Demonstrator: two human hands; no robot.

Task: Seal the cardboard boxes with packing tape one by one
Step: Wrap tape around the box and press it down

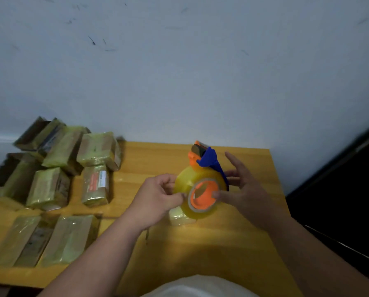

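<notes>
A tape dispenser [200, 168] with an orange core, blue handle and a yellowish roll of packing tape is held up over the wooden table [200, 243]. My right hand [241, 189] holds it, thumb pressed on the orange hub, fingers spread behind the blue handle. My left hand [160, 198] pinches at the roll's left edge, at the tape. A small taped cardboard box [179, 217] lies on the table just under the roll, mostly hidden by it.
Several tape-wrapped cardboard boxes [57, 168] are piled at the table's left and back left; two flatter ones [44, 239] lie at the front left. A grey wall stands behind. A dark surface [340, 189] borders the table's right edge.
</notes>
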